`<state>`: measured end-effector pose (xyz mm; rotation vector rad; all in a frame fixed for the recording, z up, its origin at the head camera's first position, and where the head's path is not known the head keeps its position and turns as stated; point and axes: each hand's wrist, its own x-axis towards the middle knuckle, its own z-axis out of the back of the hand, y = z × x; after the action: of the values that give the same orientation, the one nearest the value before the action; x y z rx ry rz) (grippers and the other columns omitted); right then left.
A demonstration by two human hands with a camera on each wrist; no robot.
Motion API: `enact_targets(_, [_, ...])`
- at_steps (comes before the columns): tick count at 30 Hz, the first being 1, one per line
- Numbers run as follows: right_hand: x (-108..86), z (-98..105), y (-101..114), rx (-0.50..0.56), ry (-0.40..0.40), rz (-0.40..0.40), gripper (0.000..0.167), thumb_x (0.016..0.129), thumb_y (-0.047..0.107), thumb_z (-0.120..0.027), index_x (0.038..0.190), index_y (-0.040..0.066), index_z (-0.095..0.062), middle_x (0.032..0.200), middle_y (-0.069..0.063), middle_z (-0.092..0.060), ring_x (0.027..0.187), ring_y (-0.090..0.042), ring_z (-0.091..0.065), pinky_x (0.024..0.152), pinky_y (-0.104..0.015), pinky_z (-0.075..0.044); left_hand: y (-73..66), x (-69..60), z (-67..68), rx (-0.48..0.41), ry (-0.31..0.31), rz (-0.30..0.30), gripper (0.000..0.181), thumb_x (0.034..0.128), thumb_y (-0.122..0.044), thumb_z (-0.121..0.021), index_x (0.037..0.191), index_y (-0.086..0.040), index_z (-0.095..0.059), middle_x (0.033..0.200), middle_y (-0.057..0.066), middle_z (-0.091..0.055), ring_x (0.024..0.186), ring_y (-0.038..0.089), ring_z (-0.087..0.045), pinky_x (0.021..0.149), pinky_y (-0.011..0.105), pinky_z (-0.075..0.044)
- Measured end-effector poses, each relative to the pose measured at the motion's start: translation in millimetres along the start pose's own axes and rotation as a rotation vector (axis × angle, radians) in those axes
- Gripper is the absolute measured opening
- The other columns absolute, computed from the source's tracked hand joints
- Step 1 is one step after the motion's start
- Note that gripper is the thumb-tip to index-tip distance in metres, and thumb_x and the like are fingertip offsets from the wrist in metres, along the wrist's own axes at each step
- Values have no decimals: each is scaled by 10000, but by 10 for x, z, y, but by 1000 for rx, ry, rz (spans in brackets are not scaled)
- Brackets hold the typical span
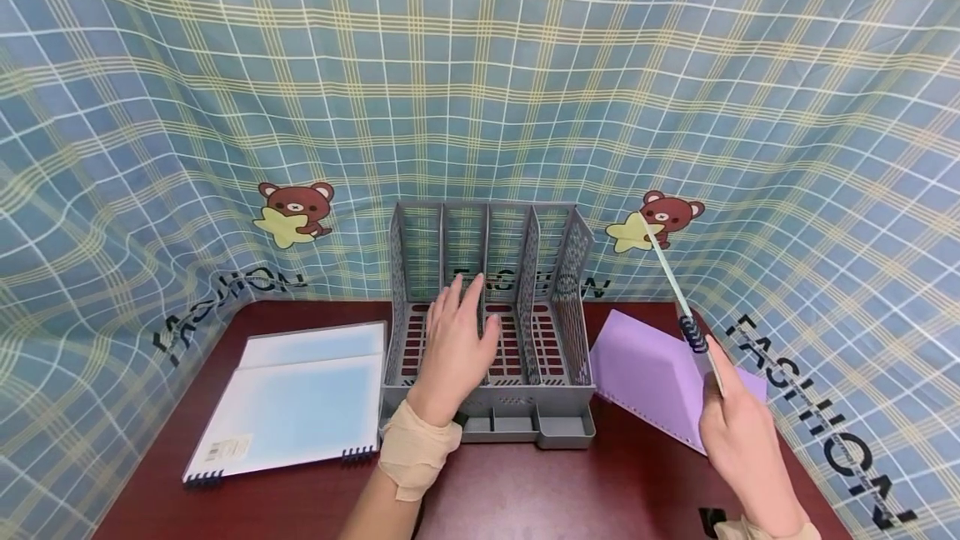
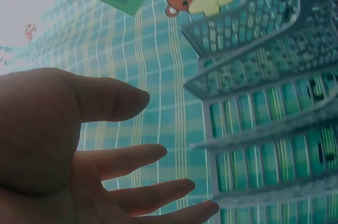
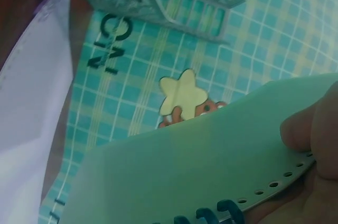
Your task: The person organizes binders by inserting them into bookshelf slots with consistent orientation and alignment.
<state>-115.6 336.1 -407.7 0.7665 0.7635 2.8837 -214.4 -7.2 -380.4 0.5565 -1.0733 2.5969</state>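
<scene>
My right hand (image 1: 742, 436) grips a pale green loose-leaf notebook (image 3: 179, 166) by its punched, ring-bound edge. In the head view the notebook is raised at the right and seen nearly edge-on, with dark binding rings (image 1: 692, 333). My left hand (image 1: 457, 348) hovers over the grey file organizer (image 1: 498, 396), fingers spread and thumb apart, holding nothing. Upright perforated dividers (image 1: 534, 298) split the organizer into several slots. Whether the left hand touches a divider cannot be told in the head view; the left wrist view shows its fingers (image 2: 153, 192) apart from them.
Two pale blue-white ring-bound notebooks (image 1: 300, 407) lie overlapping on the dark red table (image 1: 517, 490), left of the organizer. A purple punched cover (image 1: 648, 369) lies at its right, below the raised notebook. Small trays (image 1: 566, 432) line the organizer's front. Checked cloth (image 1: 480, 90) hangs around.
</scene>
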Motion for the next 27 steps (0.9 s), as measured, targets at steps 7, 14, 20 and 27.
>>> enact_targets(7, [48,41,188,60,-22,6,464,1113,165,-369,1574,174,-428,1343,-322,-598,1159,-618,-560,860,-707,-422,204,34,164,-2,-35,77,594,1035,-237,-610,1586,-115,-424,1632,253,-330,1497,479,-312,1196,675,-216])
enact_targets(14, [93,51,312,71,-115,82,163,1087,95,-438,1119,-21,-549,921,-334,-610,905,-591,-608,706,-644,-408,369,57,353,2,-65,125,582,1038,-220,-597,1577,-82,-428,1627,277,-323,1490,494,-313,1199,666,-213])
enact_targets(20, [133,62,442,109,-130,67,219,1091,116,-441,1023,-62,-548,886,-353,-605,961,-592,-608,747,-633,-413,530,69,503,-12,-104,169,590,1037,-212,-589,1574,-42,-414,1628,299,-298,1477,523,-303,1188,679,-207])
enact_targets(27, [142,88,582,162,-134,51,307,1101,140,-433,1217,-105,-576,1108,-414,-626,1072,-625,-574,839,-662,-418,688,84,654,-26,-138,234,600,1047,-221,-561,1593,-49,-382,1641,291,-280,1471,537,-307,1176,688,-229])
